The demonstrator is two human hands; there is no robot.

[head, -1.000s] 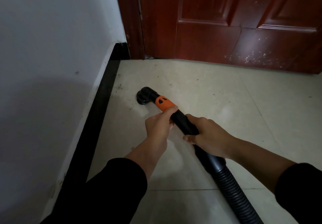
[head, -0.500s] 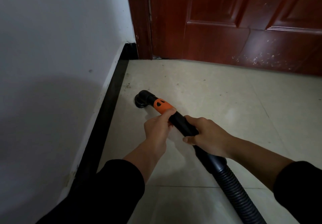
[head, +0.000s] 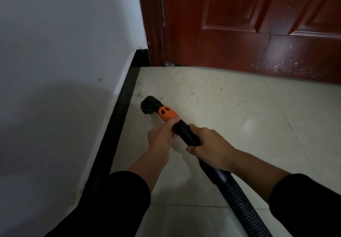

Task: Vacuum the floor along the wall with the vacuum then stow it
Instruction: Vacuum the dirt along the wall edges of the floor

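Note:
The vacuum's black wand [head: 186, 132] has an orange collar [head: 167, 114] and a small round black nozzle [head: 148, 105] resting on the pale tiled floor [head: 230, 107], a short way from the black baseboard [head: 118, 124]. My left hand [head: 161, 138] grips the wand just behind the orange collar. Further back on the wand, my right hand [head: 212, 147] grips it ahead of the ribbed black hose [head: 241, 201], which runs off the bottom edge. The vacuum's body is out of view.
A white wall [head: 64, 52] runs along the left above the baseboard. A dark red wooden door [head: 249, 24] and its frame close off the far end. Specks of dirt [head: 139, 94] lie on the tile near the corner.
The nozzle has slid left, closer to the baseboard, and slightly forward toward the door. Both hands keep the same hold on the wand.

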